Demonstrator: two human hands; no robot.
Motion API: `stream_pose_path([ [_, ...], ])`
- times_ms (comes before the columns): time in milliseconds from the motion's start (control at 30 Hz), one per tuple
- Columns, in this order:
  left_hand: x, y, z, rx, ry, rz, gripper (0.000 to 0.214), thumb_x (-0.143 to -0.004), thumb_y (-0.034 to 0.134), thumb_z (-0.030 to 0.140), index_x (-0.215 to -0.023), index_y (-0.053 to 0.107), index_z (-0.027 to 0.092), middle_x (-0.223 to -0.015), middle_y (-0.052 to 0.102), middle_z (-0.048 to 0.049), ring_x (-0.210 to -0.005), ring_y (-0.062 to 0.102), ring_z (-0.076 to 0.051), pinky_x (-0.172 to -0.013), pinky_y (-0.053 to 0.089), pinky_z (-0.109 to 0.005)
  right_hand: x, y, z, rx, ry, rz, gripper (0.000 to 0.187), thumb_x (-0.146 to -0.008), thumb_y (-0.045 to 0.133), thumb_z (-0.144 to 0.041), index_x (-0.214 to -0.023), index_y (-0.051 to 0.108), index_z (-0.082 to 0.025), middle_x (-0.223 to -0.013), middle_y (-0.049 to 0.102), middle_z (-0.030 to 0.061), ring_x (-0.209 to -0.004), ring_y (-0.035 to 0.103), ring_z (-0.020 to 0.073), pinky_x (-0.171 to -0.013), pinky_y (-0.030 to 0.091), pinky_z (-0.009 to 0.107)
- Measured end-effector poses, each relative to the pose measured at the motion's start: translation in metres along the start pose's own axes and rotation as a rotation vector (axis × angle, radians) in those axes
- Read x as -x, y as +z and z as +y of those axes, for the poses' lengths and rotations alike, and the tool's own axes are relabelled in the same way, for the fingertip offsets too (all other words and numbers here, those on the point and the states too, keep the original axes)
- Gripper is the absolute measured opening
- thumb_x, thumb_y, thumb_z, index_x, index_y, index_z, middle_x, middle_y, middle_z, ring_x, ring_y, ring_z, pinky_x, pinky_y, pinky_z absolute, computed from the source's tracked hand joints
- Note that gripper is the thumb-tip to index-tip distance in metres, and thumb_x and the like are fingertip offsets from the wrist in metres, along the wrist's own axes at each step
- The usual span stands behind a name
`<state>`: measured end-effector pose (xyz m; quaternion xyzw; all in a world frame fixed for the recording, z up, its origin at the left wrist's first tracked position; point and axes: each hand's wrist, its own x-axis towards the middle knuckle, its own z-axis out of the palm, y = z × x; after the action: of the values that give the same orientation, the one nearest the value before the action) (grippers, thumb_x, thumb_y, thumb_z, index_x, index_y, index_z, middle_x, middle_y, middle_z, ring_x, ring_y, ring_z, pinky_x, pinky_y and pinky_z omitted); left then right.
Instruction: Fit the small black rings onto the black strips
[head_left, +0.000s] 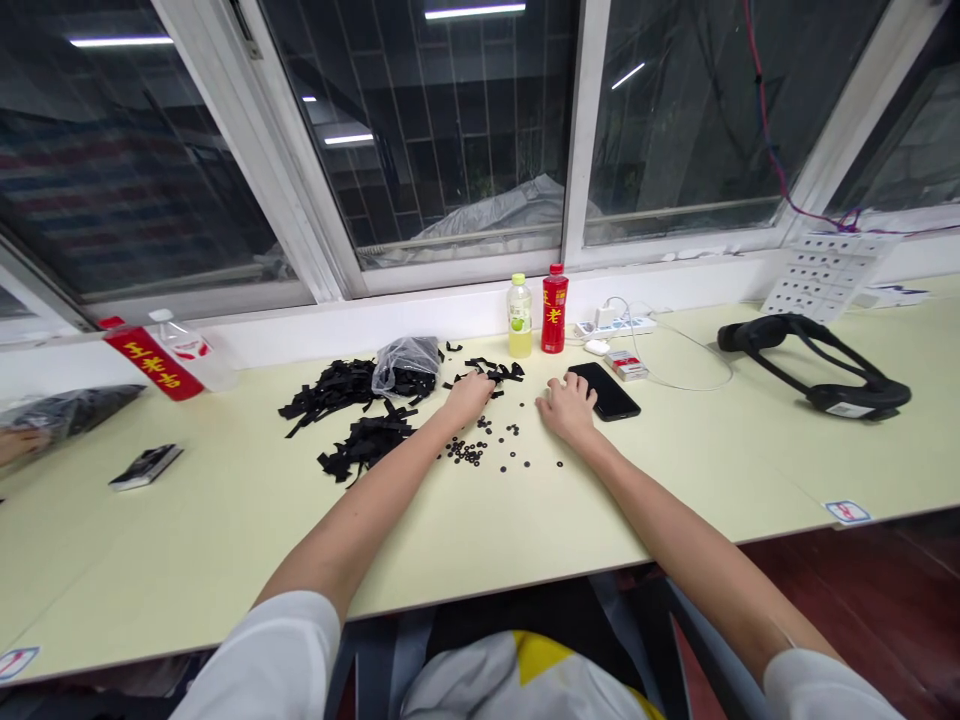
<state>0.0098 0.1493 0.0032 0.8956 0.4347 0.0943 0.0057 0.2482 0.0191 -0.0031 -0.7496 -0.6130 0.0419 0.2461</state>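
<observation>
Left hand [469, 397] on black strips [493, 370], right hand [568, 408] beside phone [604, 390]

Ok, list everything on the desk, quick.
strips: many, black, mid-desk
rings: dozens, black, between hands
plastic bag: one, clear, on strips
juice bottle: one, yellow, by window
red bottle: one, red, by window
power strip: one, white, by window
phone: one, black, by right hand
small box: one, red-white, behind phone
curved frame: one, black, far right
perforated sheet: one, white, far right
fallen bottle: one, red-labelled, far left
dark bag: one, black, far left
packet: one, black-white, far left
left hand: on strips
right hand: flat by phone
</observation>
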Motion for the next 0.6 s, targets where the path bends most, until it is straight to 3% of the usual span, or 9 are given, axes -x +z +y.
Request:
stream_pose_path([
  [167, -0.006, 0.003, 0.006, -0.005, -0.032, -0.017, 0.017, -0.111, 0.074, 0.006, -0.111, 0.087, 0.017, -0.122, 0.089, -0.0223, -0.136, 0.079, -0.038, -0.118, 0.068, -0.044, -0.002, 0.002, 0.002, 0.012, 0.019, 0.005, 0.038, -0.121, 0.068, -0.033, -0.151, 0.088, -0.022, -0.19, 0.058, 0.0317, -0.179, 0.045, 0.0538, -0.142, 0.042, 0.084],
  [300, -0.009, 0.002, 0.005, 0.045, -0.051, -0.013, 0.019, -0.112, 0.072, 0.006, -0.101, 0.084, 0.017, -0.113, 0.088, -0.0213, -0.125, 0.081, -0.036, -0.115, 0.066, -0.043, 0.0, -0.001, 0.0, 0.009, -0.034, 0.046, 0.04, -0.121, 0.066, -0.032, -0.153, 0.087, -0.02, -0.19, 0.059, 0.0327, -0.179, 0.044, 0.0538, -0.143, 0.04, 0.08],
  [467, -0.013, -0.008, -0.01, 0.153, -0.069, -0.031, 0.018, -0.106, 0.088, 0.023, -0.089, 0.084, 0.022, -0.097, 0.087, -0.0117, -0.102, 0.08, -0.031, -0.104, 0.065, -0.041, 0.002, -0.001, -0.005, -0.047, -0.132, 0.052, 0.035, -0.124, 0.068, -0.032, -0.15, 0.088, -0.021, -0.182, 0.065, 0.029, -0.17, 0.052, 0.051, -0.14, 0.046, 0.071],
  [600, -0.014, -0.01, -0.017, 0.219, -0.09, -0.048, 0.016, -0.096, 0.098, 0.034, -0.088, 0.087, 0.025, -0.092, 0.086, -0.0079, -0.098, 0.081, -0.032, -0.1, 0.066, -0.04, 0.004, 0.008, -0.009, -0.133, -0.227, -0.014, 0.022, -0.123, 0.073, -0.033, -0.131, 0.091, -0.026, -0.167, 0.073, 0.0216, -0.159, 0.058, 0.0457, -0.13, 0.056, 0.062],
])
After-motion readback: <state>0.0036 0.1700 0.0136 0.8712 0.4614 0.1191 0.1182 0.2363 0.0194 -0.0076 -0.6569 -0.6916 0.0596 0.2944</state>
